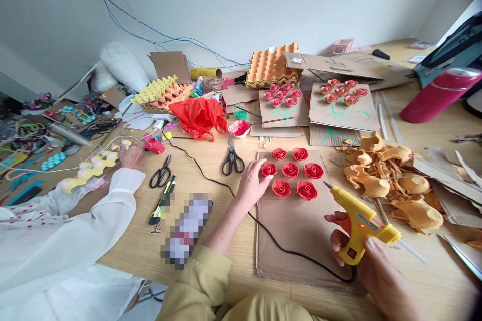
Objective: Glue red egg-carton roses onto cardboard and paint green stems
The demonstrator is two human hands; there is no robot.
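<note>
My right hand is wrapped round a yellow hot glue gun. Its nozzle points up and left toward the red flowers, a red light glows on its side, and a clear glue stick sticks out behind. With fingers and thumb, my left hand pinches the leftmost red rose. This rose belongs to a group of several red roses, with one in the middle, standing on a brown cardboard sheet. The gun's black cord crosses that sheet and passes under my left forearm.
Scissors, a utility knife and a blurred-out object lie to the left. Beyond stand two cardboard pieces with roses, and a red bag. Egg-carton scraps lie right. A co-worker's hand is at left.
</note>
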